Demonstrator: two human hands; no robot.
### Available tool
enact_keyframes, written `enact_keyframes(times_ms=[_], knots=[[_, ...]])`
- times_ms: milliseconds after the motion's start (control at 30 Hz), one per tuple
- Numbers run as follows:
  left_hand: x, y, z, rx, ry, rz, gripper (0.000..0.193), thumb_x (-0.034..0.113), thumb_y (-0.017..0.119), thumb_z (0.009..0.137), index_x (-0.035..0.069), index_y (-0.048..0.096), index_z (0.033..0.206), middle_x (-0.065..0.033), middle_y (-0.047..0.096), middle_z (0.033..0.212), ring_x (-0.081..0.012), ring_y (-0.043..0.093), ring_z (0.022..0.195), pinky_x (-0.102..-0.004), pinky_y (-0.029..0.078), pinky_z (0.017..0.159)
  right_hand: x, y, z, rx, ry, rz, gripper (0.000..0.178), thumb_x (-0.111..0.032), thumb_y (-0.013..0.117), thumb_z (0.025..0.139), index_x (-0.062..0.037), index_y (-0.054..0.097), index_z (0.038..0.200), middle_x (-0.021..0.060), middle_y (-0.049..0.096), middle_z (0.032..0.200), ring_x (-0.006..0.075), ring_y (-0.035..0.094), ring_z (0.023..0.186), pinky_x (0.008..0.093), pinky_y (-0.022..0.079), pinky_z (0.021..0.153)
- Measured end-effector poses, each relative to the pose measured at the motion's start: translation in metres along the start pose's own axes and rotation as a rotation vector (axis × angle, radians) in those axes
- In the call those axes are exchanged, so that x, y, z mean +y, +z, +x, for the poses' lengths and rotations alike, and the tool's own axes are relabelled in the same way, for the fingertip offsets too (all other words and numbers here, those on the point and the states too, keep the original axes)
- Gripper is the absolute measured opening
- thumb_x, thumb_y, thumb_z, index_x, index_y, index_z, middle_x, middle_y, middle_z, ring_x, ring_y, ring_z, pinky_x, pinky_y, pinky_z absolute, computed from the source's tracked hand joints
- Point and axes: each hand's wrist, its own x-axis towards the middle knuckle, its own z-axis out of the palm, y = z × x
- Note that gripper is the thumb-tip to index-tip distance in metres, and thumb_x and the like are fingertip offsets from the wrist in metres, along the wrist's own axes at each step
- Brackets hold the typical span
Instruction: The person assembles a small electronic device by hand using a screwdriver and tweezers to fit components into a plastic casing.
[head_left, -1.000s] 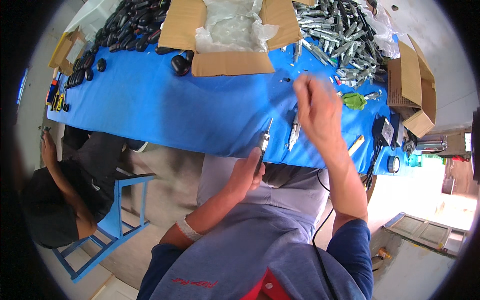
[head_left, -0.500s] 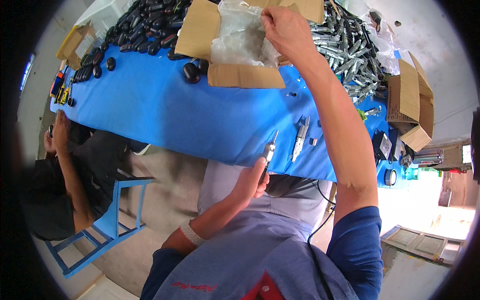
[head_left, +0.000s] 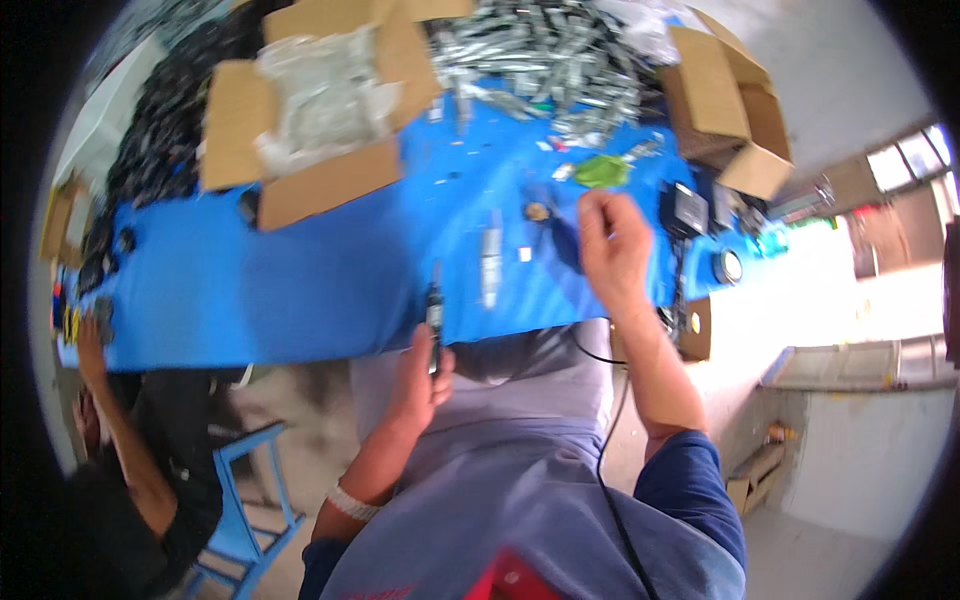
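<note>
My left hand (head_left: 412,385) is closed around a slim black-and-silver device (head_left: 434,318), held upright at the table's front edge, its thin metal shaft pointing away from me. To the right of it, a similar silver part (head_left: 490,265) lies on the blue tablecloth beside a small pale piece (head_left: 525,254). My right hand (head_left: 617,245) is over the right side of the table with its fingers curled together. Whatever they might hold is hidden and blurred. Just beyond its fingertips lies a bright green item (head_left: 601,171); a small round brownish piece (head_left: 537,212) is to its left.
An open cardboard box (head_left: 330,185) lined with clear plastic stands at the back left, by a heap of black casings (head_left: 180,125). Silver parts (head_left: 545,60) are piled behind. Another box (head_left: 710,90) is at right. A co-worker's hand (head_left: 92,350) is at far left.
My right hand has left the plastic-lined box and come down to the right, near the green item. The view has swung rightward. My left hand keeps its hold on the device.
</note>
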Motion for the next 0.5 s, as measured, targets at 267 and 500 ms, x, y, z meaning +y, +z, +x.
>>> enact_keyframes(times_ms=[267,500], knots=[[-0.002,0.000,0.008,-0.025,0.014,0.013,0.058,0.061,0.046,0.089,0.009,0.047,0.064,0.0020,0.034,0.046,-0.0096,0.031,0.035,-0.0233,0.021,0.035,0.021,-0.024,-0.065,-0.158,0.115,-0.297,0.029,-0.021,0.067,0.081,-0.0018,0.061,0.101,0.0139,0.060,0.095,0.0329,0.056,0.089,0.0402,0.047,0.076],[-0.009,0.001,0.010,0.005,0.016,-0.064,0.053,0.059,0.046,0.090,0.011,0.049,0.067,0.0020,0.038,0.047,-0.0099,0.030,0.035,-0.0243,0.022,0.036,0.040,-0.005,-0.067,-0.127,0.173,-0.368,0.022,-0.020,0.063,0.083,-0.0044,0.060,0.099,0.0150,0.057,0.087,0.0335,0.057,0.081,0.0413,0.048,0.068]])
